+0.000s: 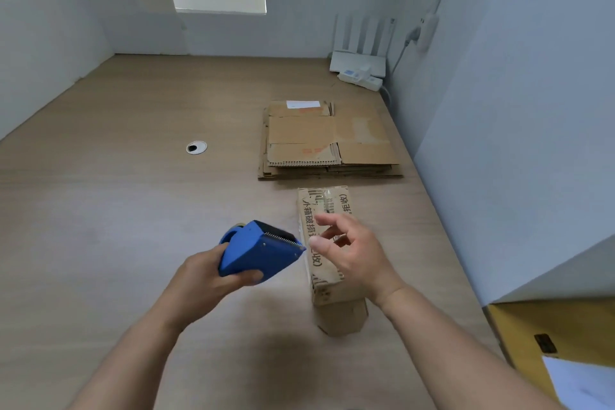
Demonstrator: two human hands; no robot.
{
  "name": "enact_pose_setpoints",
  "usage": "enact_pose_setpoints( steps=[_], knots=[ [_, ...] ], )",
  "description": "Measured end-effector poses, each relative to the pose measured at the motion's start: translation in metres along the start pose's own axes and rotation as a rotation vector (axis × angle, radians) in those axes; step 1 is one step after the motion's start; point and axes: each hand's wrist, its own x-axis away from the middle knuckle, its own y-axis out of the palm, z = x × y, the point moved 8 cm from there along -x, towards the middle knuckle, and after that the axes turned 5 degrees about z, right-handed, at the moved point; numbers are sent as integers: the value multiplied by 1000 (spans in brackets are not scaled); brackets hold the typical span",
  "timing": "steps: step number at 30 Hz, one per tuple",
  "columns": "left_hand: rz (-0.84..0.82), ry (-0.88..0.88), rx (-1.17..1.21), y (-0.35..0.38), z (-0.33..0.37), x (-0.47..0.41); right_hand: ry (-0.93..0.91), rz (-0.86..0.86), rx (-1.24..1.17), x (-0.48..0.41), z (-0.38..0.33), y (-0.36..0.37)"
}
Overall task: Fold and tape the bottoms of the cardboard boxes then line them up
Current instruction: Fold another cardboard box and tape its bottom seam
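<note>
A small cardboard box point(327, 296) with black printing and clear tape along its top stands on the wooden table point(133, 193). My left hand point(213, 280) grips a blue tape dispenser point(258, 250), whose toothed blade points right toward the box. Over the box hovers my right hand point(352, 250), fingers loosely spread, thumb and forefinger close to the dispenser's blade; whether they pinch the tape end I cannot tell. Behind the box lies a stack of flattened cardboard boxes point(327, 140).
A round cable hole point(196, 147) sits in the table at mid left. A white router point(359, 60) and power strip point(361, 78) stand at the back right by the wall. A yellow box point(549, 336) is at the near right edge.
</note>
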Motion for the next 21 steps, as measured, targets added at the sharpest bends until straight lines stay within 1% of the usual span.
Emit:
enact_pose_setpoints(
  steps=[4, 8, 10, 12, 15, 17, 21],
  knots=[
    [-112, 80, -30, 20, 24, 7, 33, -103, -55, 7, -7, -6],
    [-206, 110, -49, 34, 39, 14, 43, -44, -152, 12, -10, -20],
    [-231, 124, -56, 39, 44, 16, 71, -43, -185, 15, -6, -29],
    [-243, 139, -66, 43, 48, 16, 85, -94, -162, 19, -2, -36],
    [-247, 147, -78, 46, 55, 15, 83, -131, -36, 23, 3, -43],
    [-266, 145, -85, 49, 57, 14, 57, -87, -10, 22, 2, -48],
    [-297, 154, -84, 51, 62, 17, 43, 0, -93, 20, 2, -55]
  ],
)
